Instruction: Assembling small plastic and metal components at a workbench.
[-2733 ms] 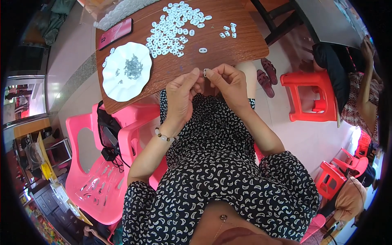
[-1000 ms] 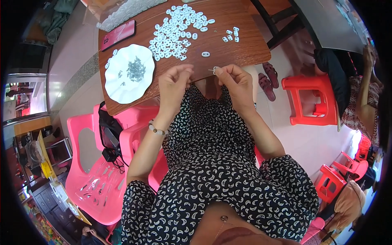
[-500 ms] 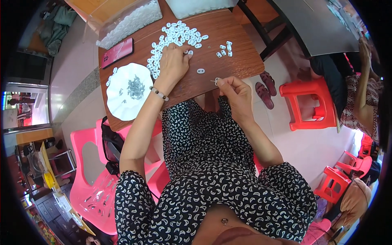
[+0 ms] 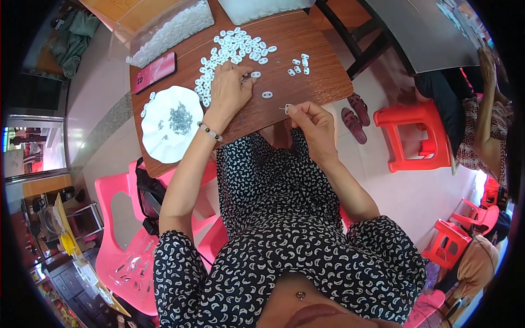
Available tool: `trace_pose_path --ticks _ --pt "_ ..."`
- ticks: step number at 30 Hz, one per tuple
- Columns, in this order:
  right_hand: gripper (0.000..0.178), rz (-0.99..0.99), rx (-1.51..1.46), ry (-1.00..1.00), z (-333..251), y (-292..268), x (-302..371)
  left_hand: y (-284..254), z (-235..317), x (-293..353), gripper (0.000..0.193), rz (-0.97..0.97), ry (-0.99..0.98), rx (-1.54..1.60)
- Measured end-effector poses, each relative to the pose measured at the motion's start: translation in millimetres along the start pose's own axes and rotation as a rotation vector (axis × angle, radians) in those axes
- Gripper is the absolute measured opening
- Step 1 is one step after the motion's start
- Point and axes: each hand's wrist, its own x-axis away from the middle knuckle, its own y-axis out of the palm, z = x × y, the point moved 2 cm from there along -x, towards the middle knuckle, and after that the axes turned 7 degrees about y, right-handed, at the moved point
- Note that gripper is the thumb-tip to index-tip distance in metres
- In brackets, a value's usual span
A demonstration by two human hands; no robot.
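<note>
L hand (image 4: 228, 87) on white pieces (image 4: 232, 49); R hand (image 4: 311, 123) pinching clip (image 4: 287, 108).

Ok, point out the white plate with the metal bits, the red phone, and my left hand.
white plate (image 4: 164, 143): head view, bare lower rim.
red phone (image 4: 155, 72): head view, middle of its back.
left hand (image 4: 228, 90): head view, back of the hand.

My black dress (image 4: 284, 240) is speckled with white crescents, white pieces (image 4: 232, 46) litter the brown wooden desk (image 4: 317, 82), a white plate (image 4: 169, 131) near its left edge holds grey bits (image 4: 179, 117)
</note>
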Motion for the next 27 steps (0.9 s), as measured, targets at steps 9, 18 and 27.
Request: trace_pose_path --ticks 9,18,27 --pt "0.018 0.025 0.061 -0.079 6.5 -4.5 -4.2 -3.5 4.9 -1.5 0.028 0.012 -0.107 0.170" --pt "0.018 0.031 0.079 -0.068 7.1 -3.9 -1.7 5.4 11.0 -11.5 0.022 -0.067 0.017 -0.006" --pt "0.018 0.033 0.010 -0.051 4.7 -6.5 -2.2 -5.7 4.8 10.0 0.027 -0.046 -0.567 0.953"
